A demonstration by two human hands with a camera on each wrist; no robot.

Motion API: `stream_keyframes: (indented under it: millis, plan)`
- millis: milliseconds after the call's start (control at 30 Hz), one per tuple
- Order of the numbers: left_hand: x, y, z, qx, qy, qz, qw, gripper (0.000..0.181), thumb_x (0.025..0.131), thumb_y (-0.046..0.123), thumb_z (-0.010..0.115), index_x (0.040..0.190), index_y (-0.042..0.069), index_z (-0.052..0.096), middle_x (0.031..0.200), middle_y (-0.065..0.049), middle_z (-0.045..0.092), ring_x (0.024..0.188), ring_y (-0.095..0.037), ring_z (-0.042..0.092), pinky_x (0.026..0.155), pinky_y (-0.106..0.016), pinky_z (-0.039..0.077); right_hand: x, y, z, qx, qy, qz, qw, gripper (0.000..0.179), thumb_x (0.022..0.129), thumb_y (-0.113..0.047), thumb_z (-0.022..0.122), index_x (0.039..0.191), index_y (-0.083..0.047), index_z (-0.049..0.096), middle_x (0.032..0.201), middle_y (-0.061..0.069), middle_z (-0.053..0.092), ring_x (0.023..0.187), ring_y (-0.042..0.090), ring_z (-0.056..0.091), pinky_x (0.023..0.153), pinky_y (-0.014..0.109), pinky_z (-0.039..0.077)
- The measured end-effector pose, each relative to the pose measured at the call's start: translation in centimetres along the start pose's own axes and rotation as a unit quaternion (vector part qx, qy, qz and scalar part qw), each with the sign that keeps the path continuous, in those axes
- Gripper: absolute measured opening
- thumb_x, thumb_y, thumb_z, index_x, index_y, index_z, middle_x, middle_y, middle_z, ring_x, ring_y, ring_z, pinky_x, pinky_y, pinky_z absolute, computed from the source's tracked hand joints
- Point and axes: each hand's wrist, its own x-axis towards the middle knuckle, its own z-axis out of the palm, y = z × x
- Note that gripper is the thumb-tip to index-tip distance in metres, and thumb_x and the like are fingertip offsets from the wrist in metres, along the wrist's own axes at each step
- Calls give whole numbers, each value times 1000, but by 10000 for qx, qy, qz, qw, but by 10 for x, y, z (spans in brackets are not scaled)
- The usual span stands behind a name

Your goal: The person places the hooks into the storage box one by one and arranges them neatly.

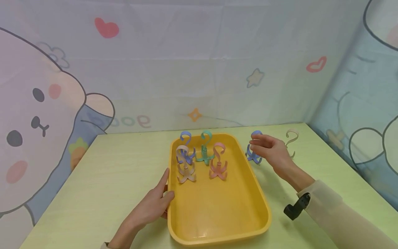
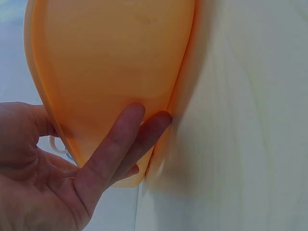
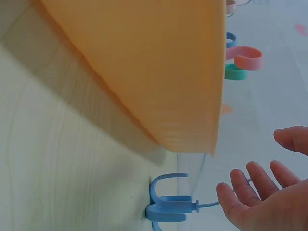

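Note:
My left hand [image 1: 153,204] grips the left side of a yellow plastic tray [image 1: 219,211]. In the left wrist view the thumb is at the rim and the fingers lie against the outer wall. Inside the tray stand pronged hanging hooks: a blue hook [image 1: 188,159], a green hook [image 1: 204,156], a beige hook [image 1: 186,175] and a pink hook [image 1: 219,171]. Right of the tray, my right hand [image 1: 275,152] is beside another blue hook [image 3: 168,209], its fingers partly covering the stem. Thumb and fingers are apart, with nothing held; contact is unclear.
Another beige hook [image 1: 293,131] stands farther right, partly hidden behind my right hand. All this is on a pale green table [image 1: 130,159]. A printed cloth backdrop [image 1: 174,69] rises along the table's back edge and right side.

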Motion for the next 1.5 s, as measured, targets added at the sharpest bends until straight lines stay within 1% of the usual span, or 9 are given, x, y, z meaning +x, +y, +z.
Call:
stream_keyframes:
  millis: [67, 233, 300, 500, 733, 1033, 1267, 1333, 1500]
  plan:
    - [0, 0, 0, 1, -12, 6, 10000, 82, 107, 16, 45, 172, 19, -6, 159, -32, 44, 78, -25, 74, 63, -42, 65, 0, 2, -1, 2, 34, 18, 10000, 58, 101, -18, 71, 153, 0, 52, 128, -3, 74, 102, -8, 68, 91, 14, 56]
    - [0, 1, 0, 4, -30, 16, 10000, 82, 107, 16, 44, 172, 20, -6, 161, -33, 42, 78, -25, 74, 63, -42, 65, -1, 7, -4, 167, 103, 36, 9998, 58, 101, -15, 71, 152, 3, 51, 107, -22, 73, 100, -8, 68, 90, 14, 57]
    - [0, 1, 0, 4, -31, 9, 10000, 82, 107, 16, 44, 172, 19, -6, 161, -33, 42, 78, -25, 74, 63, -42, 65, -1, 9, -5, 233, 120, 32, 9997, 57, 101, -14, 70, 152, 4, 51, 102, -25, 72, 99, -8, 68, 90, 14, 57]
    - [-1, 1, 0, 21, -16, -4, 10000, 82, 108, 16, 45, 172, 19, -6, 160, -33, 43, 78, -25, 74, 63, -42, 65, -1, 12, -8, 266, 144, 27, 9995, 58, 101, -14, 71, 151, 6, 51, 102, -25, 72, 99, -8, 69, 92, 16, 58]
    - [0, 1, 0, 23, 4, -27, 10000, 82, 107, 16, 45, 172, 19, -6, 160, -33, 43, 78, -25, 74, 62, -42, 65, 1, 18, -12, 355, 257, 130, 9990, 56, 101, -13, 71, 150, 6, 52, 108, -17, 76, 98, -8, 69, 91, 15, 58]
    - [0, 1, 1, 16, 5, -37, 10000, 82, 107, 16, 45, 172, 18, -6, 160, -33, 43, 78, -25, 74, 63, -42, 65, 4, 24, -17, -171, 563, 249, 9980, 55, 100, -17, 72, 148, 3, 56, 123, -1, 77, 94, -10, 68, 87, 11, 57]
    - [0, 1, 1, 21, 21, -9, 10000, 82, 107, 16, 45, 172, 18, -5, 160, -33, 44, 78, -25, 74, 63, -42, 65, 6, 28, -20, -249, 690, 337, 9967, 58, 99, -17, 73, 150, 5, 54, 103, -22, 72, 91, -12, 67, 85, 7, 55]
    - [0, 1, 1, 22, 26, -13, 10000, 82, 107, 16, 45, 172, 17, -5, 160, -33, 43, 78, -25, 74, 63, -42, 65, 8, 29, -21, -282, 708, 375, 9964, 60, 99, -17, 73, 152, 3, 52, 103, -21, 72, 91, -12, 66, 86, 7, 54]
    - [0, 1, 1, 19, 25, -19, 10000, 82, 107, 16, 45, 172, 17, -5, 160, -33, 43, 78, -25, 74, 63, -42, 65, 14, 32, -21, -407, 713, 448, 9956, 65, 99, -20, 74, 156, -2, 49, 111, -17, 74, 93, -12, 66, 100, 19, 56]
